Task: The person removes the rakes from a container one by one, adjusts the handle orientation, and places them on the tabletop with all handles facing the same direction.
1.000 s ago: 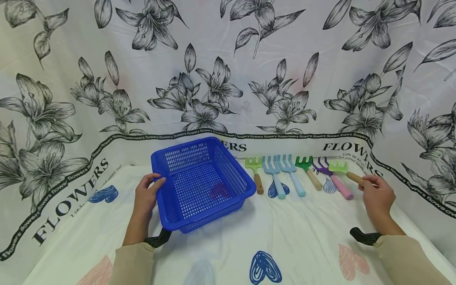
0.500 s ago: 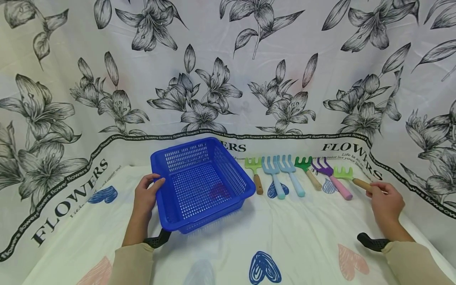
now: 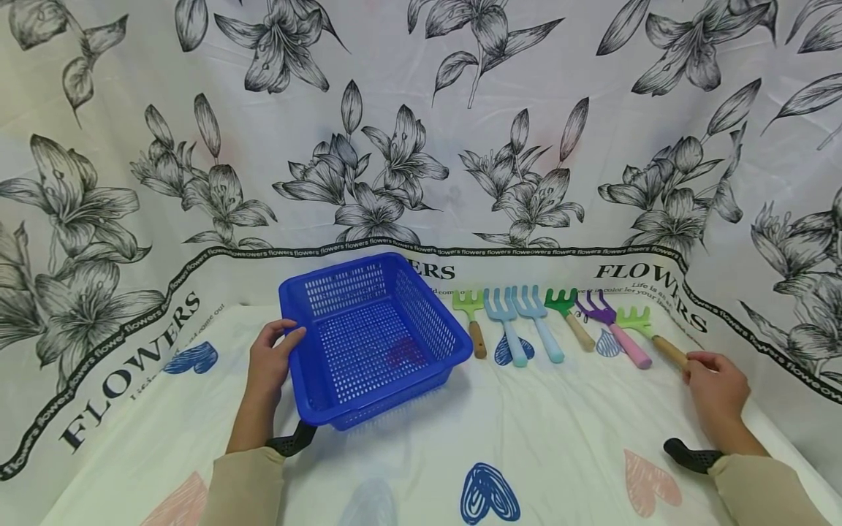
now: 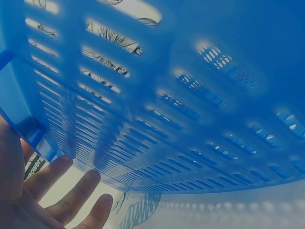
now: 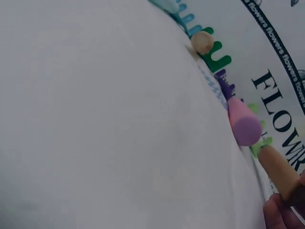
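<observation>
My left hand point(image 3: 268, 358) grips the left rim of a blue plastic basket point(image 3: 460, 349), thumb on top. In the left wrist view its fingers point(image 4: 78, 191) spread beside the basket's slotted outer wall point(image 4: 143, 138). The basket is tilted, with nothing lying in it. At the right, my right hand point(image 3: 718, 389) pinches the wooden handle end of a light green hand rake point(image 3: 669, 352). That rake's head lies beside a purple hand rake with a pink handle point(image 3: 633, 347). In the right wrist view the wooden handle point(image 5: 277, 171) is between my fingertips.
Left of the purple rake lie a dark green hand rake point(image 3: 579, 330), two light blue hand rakes point(image 3: 544, 332) point(image 3: 511, 332) and another light green hand rake point(image 3: 475, 329). A flower-printed curtain point(image 3: 421, 168) hangs behind. White cloth point(image 3: 559, 431) with printed hearts covers the table.
My right hand has moved right and slightly toward me with the light green rake, whose head has shifted right from over the purple rake. The left hand and basket have stayed put.
</observation>
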{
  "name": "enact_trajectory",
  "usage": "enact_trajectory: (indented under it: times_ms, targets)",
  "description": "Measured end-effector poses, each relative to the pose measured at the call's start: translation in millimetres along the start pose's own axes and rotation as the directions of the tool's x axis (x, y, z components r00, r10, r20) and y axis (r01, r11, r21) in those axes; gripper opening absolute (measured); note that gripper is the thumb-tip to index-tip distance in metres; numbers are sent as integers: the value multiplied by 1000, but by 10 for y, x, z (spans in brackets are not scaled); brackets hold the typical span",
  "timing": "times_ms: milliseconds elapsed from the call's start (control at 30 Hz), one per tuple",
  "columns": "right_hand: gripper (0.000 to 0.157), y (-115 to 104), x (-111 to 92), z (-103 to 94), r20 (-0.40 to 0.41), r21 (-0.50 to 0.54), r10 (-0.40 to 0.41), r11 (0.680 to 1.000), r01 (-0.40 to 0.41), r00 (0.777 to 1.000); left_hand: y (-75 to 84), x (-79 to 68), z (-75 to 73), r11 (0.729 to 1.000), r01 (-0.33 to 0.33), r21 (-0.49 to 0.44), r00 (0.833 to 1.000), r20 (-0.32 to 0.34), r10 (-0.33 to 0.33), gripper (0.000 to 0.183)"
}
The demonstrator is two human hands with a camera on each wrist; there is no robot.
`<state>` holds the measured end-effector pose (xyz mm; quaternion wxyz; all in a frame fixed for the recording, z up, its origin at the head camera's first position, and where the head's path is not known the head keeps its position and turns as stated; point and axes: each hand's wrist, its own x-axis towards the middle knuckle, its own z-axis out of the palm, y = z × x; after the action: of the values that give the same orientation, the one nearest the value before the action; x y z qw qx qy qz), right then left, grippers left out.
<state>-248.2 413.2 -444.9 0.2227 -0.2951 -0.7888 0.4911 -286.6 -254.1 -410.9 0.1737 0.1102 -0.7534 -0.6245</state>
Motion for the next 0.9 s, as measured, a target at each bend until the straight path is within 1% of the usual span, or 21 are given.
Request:
enact_trajectory:
  times_ms: [100, 233, 333, 400, 533, 667, 833, 900]
  targets:
    - [18, 38, 9, -4, 27, -32, -5, 999, 6, 1000, -1, -2, 8, 1000, 7, -1, 1000, 3, -7, 41]
    - [34, 75, 52, -12, 101, -80, -16, 996, 24, 995, 1, -8, 9, 1000, 7, -7, 1000, 3, -7, 43]
    - [41, 104, 90, -32, 160, -94, -19, 995, 35, 987, -3, 3, 5, 1000, 0, -8, 1000, -5, 0, 42]
    - [43, 127, 104, -48, 176, -97, -16, 995, 34, 984, -5, 8, 6, 1000, -5, -11, 1000, -2, 5, 42]
    - [44, 194, 102, -58, 157, -109, -25, 993, 43, 987, -1, 10, 23, 1000, -7, -13, 1000, 11, 7, 41]
    - [43, 220, 87, -18, 130, -131, -41, 990, 58, 991, 8, 10, 14, 1000, 1, -11, 1000, 10, -1, 41]
    - [43, 226, 100, -2, 118, -173, -27, 984, 47, 993, 14, 15, -1, 1000, -1, -19, 1000, 4, 1, 40]
    - [42, 226, 109, -16, 121, -182, -42, 981, 64, 992, 11, 11, 1, 1000, -2, -20, 1000, 5, 2, 40]
